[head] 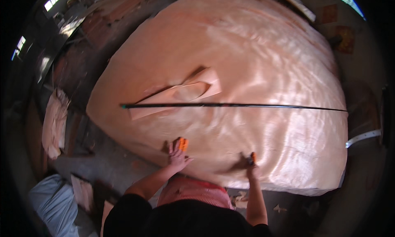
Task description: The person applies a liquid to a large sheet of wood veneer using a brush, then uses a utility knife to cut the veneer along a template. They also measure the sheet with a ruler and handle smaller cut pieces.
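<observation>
Before me spreads a large, wavy, pinkish-tan sheet, apparently wood veneer. My left hand is on its near part, fingers spread, with orange coverings on some of them. To the right, my right hand is closed around a small dark tool; its exact kind is too small to tell. An orange patch shows beside that tool. Beyond both hands, a long thin black rod with a green end lies across the sheet. Under the rod's left part is a curled strip of similar material.
Bundled pinkish sheets stand off to the left. A grey-blue cloth cover drapes something at lower left. Scraps lie on the floor near the stack's front edge. A white curved strip juts in at the right.
</observation>
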`<move>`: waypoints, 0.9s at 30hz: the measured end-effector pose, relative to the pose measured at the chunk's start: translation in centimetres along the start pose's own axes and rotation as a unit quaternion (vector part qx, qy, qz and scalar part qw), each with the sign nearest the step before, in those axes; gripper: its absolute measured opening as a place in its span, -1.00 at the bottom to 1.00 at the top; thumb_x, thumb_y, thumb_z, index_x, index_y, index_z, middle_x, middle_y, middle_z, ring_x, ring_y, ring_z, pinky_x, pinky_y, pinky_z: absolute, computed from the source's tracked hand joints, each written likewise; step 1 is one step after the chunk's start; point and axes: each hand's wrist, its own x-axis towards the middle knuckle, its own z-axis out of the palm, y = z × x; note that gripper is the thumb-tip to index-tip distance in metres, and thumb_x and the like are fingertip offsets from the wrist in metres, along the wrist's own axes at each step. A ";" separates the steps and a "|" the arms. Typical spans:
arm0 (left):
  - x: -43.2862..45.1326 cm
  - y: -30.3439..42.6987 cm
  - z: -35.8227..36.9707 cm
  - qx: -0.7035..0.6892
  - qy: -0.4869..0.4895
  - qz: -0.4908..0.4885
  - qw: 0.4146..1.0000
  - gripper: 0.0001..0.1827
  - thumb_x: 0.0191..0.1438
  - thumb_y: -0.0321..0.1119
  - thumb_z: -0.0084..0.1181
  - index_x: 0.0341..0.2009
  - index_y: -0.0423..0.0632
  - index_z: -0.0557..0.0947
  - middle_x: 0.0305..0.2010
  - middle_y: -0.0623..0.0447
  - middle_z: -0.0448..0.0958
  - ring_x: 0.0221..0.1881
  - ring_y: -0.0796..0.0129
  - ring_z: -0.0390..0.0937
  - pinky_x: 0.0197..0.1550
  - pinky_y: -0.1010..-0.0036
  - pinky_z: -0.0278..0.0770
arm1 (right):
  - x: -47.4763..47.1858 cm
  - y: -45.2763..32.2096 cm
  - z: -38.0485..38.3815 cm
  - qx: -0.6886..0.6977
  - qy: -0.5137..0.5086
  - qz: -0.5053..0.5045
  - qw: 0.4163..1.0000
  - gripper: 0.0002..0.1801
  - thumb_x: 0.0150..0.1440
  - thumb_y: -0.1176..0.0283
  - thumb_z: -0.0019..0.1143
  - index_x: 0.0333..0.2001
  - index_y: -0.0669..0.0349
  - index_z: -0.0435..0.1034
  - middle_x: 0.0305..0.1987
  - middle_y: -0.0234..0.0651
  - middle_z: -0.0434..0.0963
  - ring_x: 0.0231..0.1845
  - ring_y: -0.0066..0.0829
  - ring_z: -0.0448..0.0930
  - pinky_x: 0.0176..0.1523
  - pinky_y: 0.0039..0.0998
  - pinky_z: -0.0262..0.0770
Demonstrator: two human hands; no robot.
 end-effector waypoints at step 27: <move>18.3 -19.5 -9.7 0.083 0.142 0.015 0.986 -0.76 -0.06 -0.33 -0.15 -0.24 0.07 0.46 -0.29 0.00 0.37 -0.38 0.15 0.43 -0.46 0.29 0.43 | -14.2 -3.5 5.3 0.254 -0.015 -0.033 0.967 -0.56 0.08 0.23 -0.27 0.08 -0.06 0.10 -0.65 -0.38 0.48 -0.54 -0.36 0.50 -0.39 -0.37 0.37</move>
